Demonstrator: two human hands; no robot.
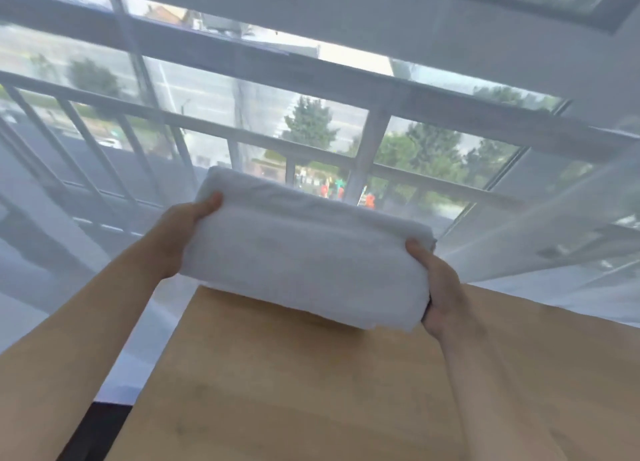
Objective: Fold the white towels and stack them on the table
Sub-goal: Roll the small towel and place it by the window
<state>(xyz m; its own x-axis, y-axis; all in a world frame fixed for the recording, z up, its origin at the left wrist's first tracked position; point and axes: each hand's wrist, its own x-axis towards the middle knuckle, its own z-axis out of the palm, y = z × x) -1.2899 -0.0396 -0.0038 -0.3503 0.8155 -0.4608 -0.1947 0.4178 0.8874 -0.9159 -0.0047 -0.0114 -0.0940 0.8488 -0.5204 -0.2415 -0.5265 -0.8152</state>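
A folded white towel sits in the middle of the frame, held between 2 hands above the far edge of a light wooden table. Whether its lower edge touches the tabletop cannot be told. The left hand clasps the towel's left end, thumb lying on the top face near the upper left corner, the other fingers hidden behind the cloth. The right hand grips the right end, thumb pressed on the top face at the right edge, the fingers curled underneath out of sight.

The towel's long axis runs from the left of the frame to the right, dipping toward the lower right, so the right end sits lower in the picture than the left. Its broad face tilts toward the camera.

Both bare forearms reach up from the bottom corners of the frame and converge on the towel. Behind it hang sheer white curtains over a large window with a railing.
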